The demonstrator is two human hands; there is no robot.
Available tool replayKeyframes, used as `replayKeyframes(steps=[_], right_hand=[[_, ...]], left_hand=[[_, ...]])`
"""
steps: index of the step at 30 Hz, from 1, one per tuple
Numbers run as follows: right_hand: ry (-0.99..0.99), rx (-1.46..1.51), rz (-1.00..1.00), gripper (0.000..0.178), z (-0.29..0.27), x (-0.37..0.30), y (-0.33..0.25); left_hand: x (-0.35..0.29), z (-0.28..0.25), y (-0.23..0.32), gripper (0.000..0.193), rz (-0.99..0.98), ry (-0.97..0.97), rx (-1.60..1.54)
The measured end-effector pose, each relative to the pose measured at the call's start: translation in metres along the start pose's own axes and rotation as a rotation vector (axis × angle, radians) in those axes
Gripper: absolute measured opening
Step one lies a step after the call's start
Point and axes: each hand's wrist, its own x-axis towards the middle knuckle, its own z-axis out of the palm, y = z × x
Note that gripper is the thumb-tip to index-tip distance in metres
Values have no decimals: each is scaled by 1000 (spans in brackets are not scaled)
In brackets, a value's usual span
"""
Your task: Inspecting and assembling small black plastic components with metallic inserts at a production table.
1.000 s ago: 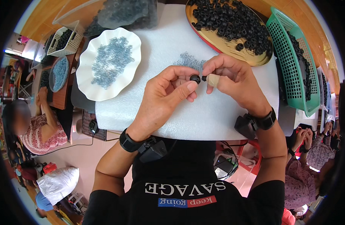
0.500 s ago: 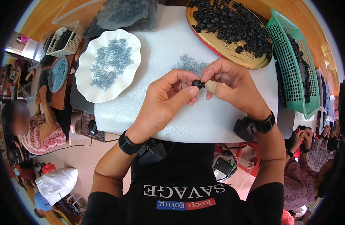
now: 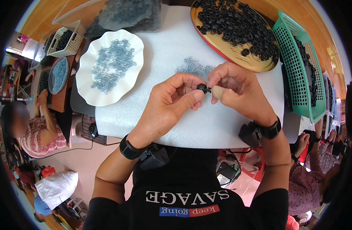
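Observation:
Between the thumb and fingers of my left hand [image 3: 171,100] is a round black cord lock ball [image 3: 201,87]. The fingers of my right hand [image 3: 235,83] pinch a small black piece [image 3: 209,90] at the ball's right side; most of it is hidden by the fingertips. Just beyond my hands lies a loose pile of tiny springs [image 3: 192,66] on the white foam sheet [image 3: 160,132]. To the left, a white scalloped dish [image 3: 84,74] holds many more springs [image 3: 114,61]. At the far right, a gold plate [image 3: 218,43] carries many black balls with holes [image 3: 237,23].
A green basket [image 3: 282,36] with black parts stands at the right edge. At the back left is a clear bin [image 3: 157,17] of black parts. Another person [image 3: 44,132] sits at the left beside a white basket [image 3: 71,48]. People also work at the right.
The small black piece in my right fingers has shifted slightly away from the ball, and a thin part shows between them. My hands otherwise stay almost in place.

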Motion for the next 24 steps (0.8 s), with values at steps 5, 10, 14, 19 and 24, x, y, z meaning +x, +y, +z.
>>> replayKeyframes(steps=[5, 10, 14, 19, 24], right_hand=[[-10, 18, 22, 14, 1, 0, 2], [17, -89, -61, 14, 6, -2, 6], [32, -281, -147, 15, 7, -3, 5], [-69, 156, 39, 17, 1, -2, -2], [-119, 256, 173, 20, -6, 1, -5]], left_hand=[[0, 1, 1, 19, -4, -9, -11], [0, 2, -5, 19, 17, 7, 58], [0, 2, -2, 19, 5, 16, 71], [-2, -2, 1, 18, 23, -5, 26], [-4, -5, 15, 17, -38, -40, 24]])
